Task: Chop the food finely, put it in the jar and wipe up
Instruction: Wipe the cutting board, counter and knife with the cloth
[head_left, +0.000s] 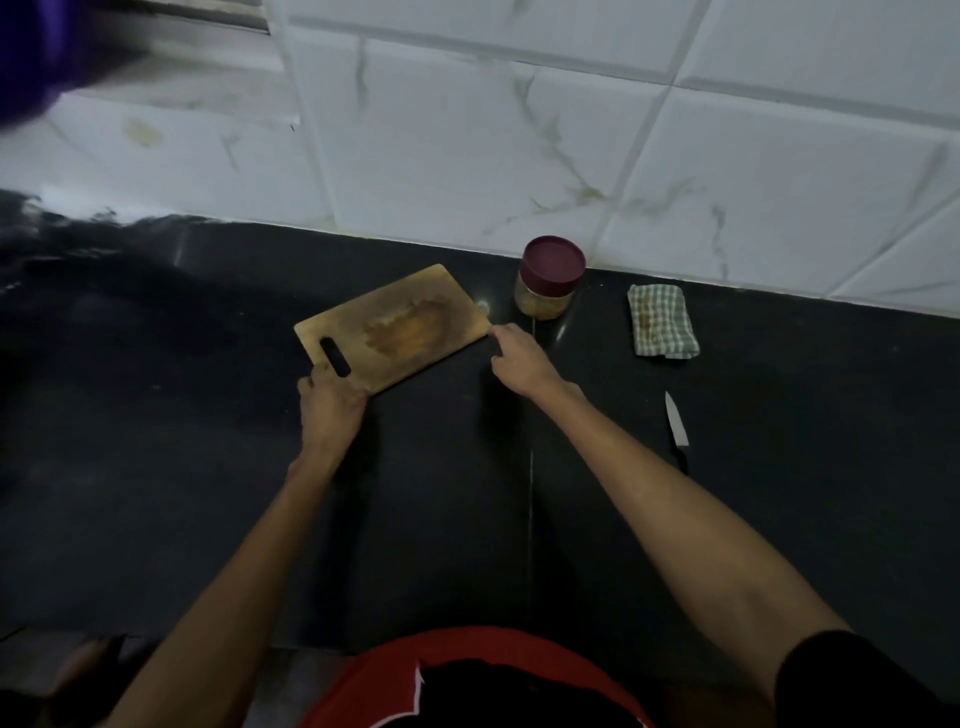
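A wooden cutting board (395, 327) with a damp brown stain lies on the black counter (779, 493), its handle slot toward me. My left hand (332, 402) grips the board's near handle corner. My right hand (519, 358) touches the board's right corner, with its fingers curled toward the edge. Behind that corner stands a clear jar (546, 283) with chopped food inside and a maroon lid on. A folded green checked cloth (662, 322) lies to the jar's right. A knife (677, 431) lies on the counter at the right, blade pointing away from me.
A white tiled wall (571, 130) runs along the back of the counter. A blurred purple object (41, 47) fills the upper left corner. The counter's left side is dark and blurred.
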